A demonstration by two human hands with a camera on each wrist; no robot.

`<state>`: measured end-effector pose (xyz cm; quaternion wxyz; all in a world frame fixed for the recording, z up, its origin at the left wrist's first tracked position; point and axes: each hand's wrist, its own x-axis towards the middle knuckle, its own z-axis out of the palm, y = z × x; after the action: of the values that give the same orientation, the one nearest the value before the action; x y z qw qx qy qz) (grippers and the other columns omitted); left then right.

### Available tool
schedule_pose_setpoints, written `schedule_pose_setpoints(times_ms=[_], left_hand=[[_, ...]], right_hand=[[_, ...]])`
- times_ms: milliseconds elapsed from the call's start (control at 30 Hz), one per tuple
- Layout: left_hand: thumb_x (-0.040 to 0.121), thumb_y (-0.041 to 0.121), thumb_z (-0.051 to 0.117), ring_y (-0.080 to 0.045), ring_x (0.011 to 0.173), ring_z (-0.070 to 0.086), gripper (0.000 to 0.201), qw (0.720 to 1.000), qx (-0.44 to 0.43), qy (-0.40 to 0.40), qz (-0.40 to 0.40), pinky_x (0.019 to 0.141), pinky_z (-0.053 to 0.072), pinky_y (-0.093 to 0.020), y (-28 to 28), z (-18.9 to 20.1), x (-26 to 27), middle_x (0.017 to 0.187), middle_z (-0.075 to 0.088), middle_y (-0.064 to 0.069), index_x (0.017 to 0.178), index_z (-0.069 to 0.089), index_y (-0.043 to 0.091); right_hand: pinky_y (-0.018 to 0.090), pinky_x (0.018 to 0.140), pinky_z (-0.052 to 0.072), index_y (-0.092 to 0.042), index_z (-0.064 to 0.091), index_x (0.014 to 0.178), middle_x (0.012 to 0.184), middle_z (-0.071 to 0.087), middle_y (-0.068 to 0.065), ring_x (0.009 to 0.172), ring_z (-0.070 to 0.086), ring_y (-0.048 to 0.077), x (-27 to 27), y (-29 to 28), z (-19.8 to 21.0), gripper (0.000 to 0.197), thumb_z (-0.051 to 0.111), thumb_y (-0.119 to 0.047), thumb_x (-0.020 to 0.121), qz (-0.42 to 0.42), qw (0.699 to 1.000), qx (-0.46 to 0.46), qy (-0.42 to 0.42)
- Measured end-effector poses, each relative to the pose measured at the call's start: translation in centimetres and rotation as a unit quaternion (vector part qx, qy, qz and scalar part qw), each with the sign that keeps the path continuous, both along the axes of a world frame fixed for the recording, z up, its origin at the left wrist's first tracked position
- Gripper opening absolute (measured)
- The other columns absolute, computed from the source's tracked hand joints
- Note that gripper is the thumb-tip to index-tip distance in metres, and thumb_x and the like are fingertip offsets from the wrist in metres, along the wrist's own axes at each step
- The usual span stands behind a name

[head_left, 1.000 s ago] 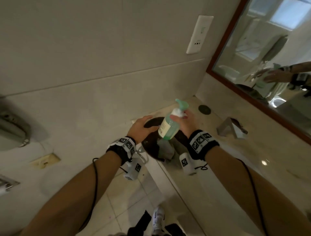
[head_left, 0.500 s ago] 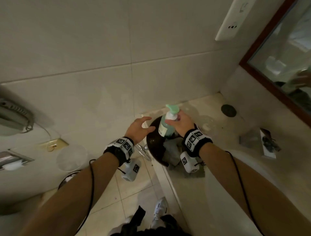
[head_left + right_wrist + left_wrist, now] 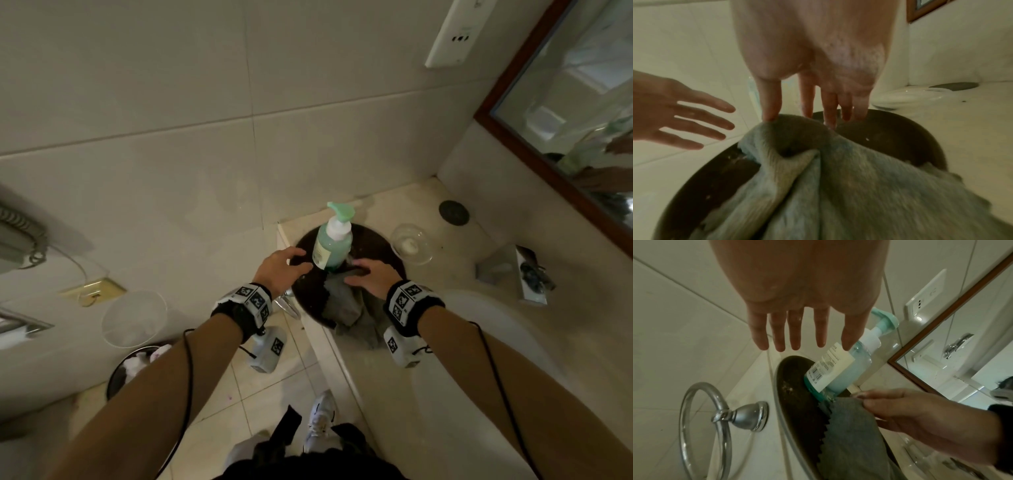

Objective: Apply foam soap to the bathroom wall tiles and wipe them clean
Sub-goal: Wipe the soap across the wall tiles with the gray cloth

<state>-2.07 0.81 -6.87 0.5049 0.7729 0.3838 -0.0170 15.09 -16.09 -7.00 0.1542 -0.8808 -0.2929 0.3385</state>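
The green foam soap bottle (image 3: 334,240) (image 3: 838,369) stands upright on a dark round tray (image 3: 376,246) (image 3: 797,402) at the counter's corner by the beige wall tiles (image 3: 171,188). A grey cloth (image 3: 349,308) (image 3: 838,186) (image 3: 849,434) lies half on the tray and hangs over its near rim. My right hand (image 3: 370,275) (image 3: 813,105) (image 3: 910,415) reaches down just in front of the bottle and pinches the cloth's top edge, which bunches up at the fingertips. My left hand (image 3: 284,263) (image 3: 797,331) (image 3: 684,120) hovers left of the bottle, fingers straight and spread, holding nothing.
A clear glass bowl (image 3: 411,245) with white foam sits right of the tray. Behind it lies a dark disc (image 3: 454,212), and a metal box (image 3: 517,274) stands further right. A framed mirror (image 3: 565,120) and socket plate (image 3: 455,31) hang above. Towel ring (image 3: 705,426) below the counter; bin (image 3: 137,370) on the floor.
My right hand has let go of the soap bottle, which now stands on the tray, and has dropped onto the grey cloth. The left hand stays open beside the bottle.
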Motion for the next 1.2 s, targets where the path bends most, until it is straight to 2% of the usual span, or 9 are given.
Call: schedule_pose_setpoints(times_ms=[100, 200, 367, 667, 800, 900, 967, 1100, 1200], left_hand=[[0.094, 0.043, 0.064, -0.019, 0.121, 0.051, 0.043, 1.0, -0.008, 0.003, -0.012, 0.092, 0.035, -0.027, -0.7, -0.3, -0.8, 0.138, 0.056, -0.004, 0.134, 0.06, 0.03], [0.095, 0.043, 0.063, -0.016, 0.115, 0.052, 0.043, 1.0, -0.01, -0.004, -0.026, 0.091, 0.036, -0.026, -1.2, -0.2, -1.6, 0.136, 0.058, -0.003, 0.135, 0.059, 0.028], [0.095, 0.04, 0.063, -0.014, 0.107, 0.055, 0.043, 0.998, -0.015, -0.016, -0.052, 0.089, 0.038, -0.026, -1.7, 0.6, -2.9, 0.13, 0.061, -0.001, 0.135, 0.059, 0.025], [0.095, 0.041, 0.063, -0.02, 0.114, 0.058, 0.042, 0.993, 0.001, -0.037, -0.112, 0.1, 0.043, -0.032, -2.3, 2.5, -5.5, 0.129, 0.063, -0.002, 0.134, 0.059, 0.025], [0.093, 0.048, 0.065, -0.018, 0.11, 0.06, 0.055, 0.987, 0.005, -0.073, -0.14, 0.093, 0.043, -0.028, -2.4, 4.0, -6.1, 0.124, 0.063, 0.001, 0.14, 0.052, 0.025], [0.089, 0.056, 0.066, -0.015, 0.11, 0.06, 0.068, 0.981, -0.006, -0.104, -0.166, 0.085, 0.043, -0.023, -2.6, 4.8, -6.3, 0.124, 0.062, 0.003, 0.147, 0.044, 0.029], [0.087, 0.057, 0.068, -0.011, 0.105, 0.063, 0.067, 0.974, -0.036, -0.135, -0.177, 0.081, 0.046, -0.02, -2.7, 5.2, -6.5, 0.122, 0.065, 0.005, 0.145, 0.046, 0.03], [0.093, 0.04, 0.068, -0.016, 0.099, 0.07, 0.038, 0.966, -0.081, -0.175, -0.172, 0.09, 0.056, -0.031, -3.1, 5.9, -6.9, 0.109, 0.073, -0.004, 0.124, 0.066, 0.016], [0.095, 0.033, 0.062, -0.023, 0.078, 0.062, 0.025, 0.968, -0.076, -0.191, -0.141, 0.079, 0.052, -0.042, -2.9, 6.0, -7.4, 0.085, 0.068, -0.009, 0.095, 0.071, 0.01]], right_hand=[[0.029, 0.093, 0.043, -0.02, 0.066, 0.118, 0.121, 0.065, 0.004, 0.116, 0.059, 0.025, -1.0, -0.7, -1.0, 0.035, 0.068, -0.04, 0.089, 0.003, 0.999, -0.033, -0.032], [0.032, 0.09, 0.046, -0.025, 0.062, 0.102, 0.107, 0.066, 0.001, 0.106, 0.061, 0.024, -2.0, -1.4, -1.7, 0.016, 0.067, -0.033, 0.089, -0.027, 0.996, -0.027, -0.076], [0.035, 0.103, 0.042, -0.02, 0.054, 0.136, 0.132, 0.06, 0.007, 0.122, 0.054, 0.03, -3.3, -1.9, -1.1, 0.051, 0.068, -0.028, 0.087, -0.047, 0.994, -0.044, -0.093], [0.033, 0.09, 0.04, -0.003, 0.061, 0.122, 0.111, 0.062, 0.006, 0.108, 0.058, 0.025, -6.5, -2.6, 1.4, 0.05, 0.059, -0.044, 0.094, -0.142, 0.984, 0.102, -0.013], [0.038, 0.107, 0.041, -0.004, 0.064, 0.121, 0.12, 0.064, 0.002, 0.111, 0.059, 0.02, -8.6, -2.3, 4.2, 0.061, 0.06, -0.056, 0.09, -0.213, 0.938, 0.267, 0.068], [0.045, 0.1, 0.05, -0.01, 0.069, 0.105, 0.107, 0.072, 0.012, 0.103, 0.067, 0.027, -10.6, -2.1, 6.3, 0.03, 0.058, -0.036, 0.098, -0.233, 0.898, 0.35, 0.131], [0.046, 0.098, 0.052, -0.008, 0.069, 0.103, 0.106, 0.072, 0.017, 0.104, 0.067, 0.031, -11.7, -2.0, 7.5, 0.028, 0.059, -0.033, 0.097, -0.24, 0.879, 0.385, 0.147], [0.048, 0.093, 0.054, -0.003, 0.064, 0.108, 0.112, 0.068, 0.021, 0.103, 0.066, 0.036, -12.9, -1.8, 8.8, 0.032, 0.067, -0.03, 0.091, -0.259, 0.84, 0.435, 0.196], [0.04, 0.082, 0.057, -0.007, 0.06, 0.104, 0.107, 0.067, 0.017, 0.093, 0.067, 0.028, -13.7, -1.9, 9.8, 0.011, 0.061, -0.016, 0.097, -0.253, 0.821, 0.463, 0.218]])
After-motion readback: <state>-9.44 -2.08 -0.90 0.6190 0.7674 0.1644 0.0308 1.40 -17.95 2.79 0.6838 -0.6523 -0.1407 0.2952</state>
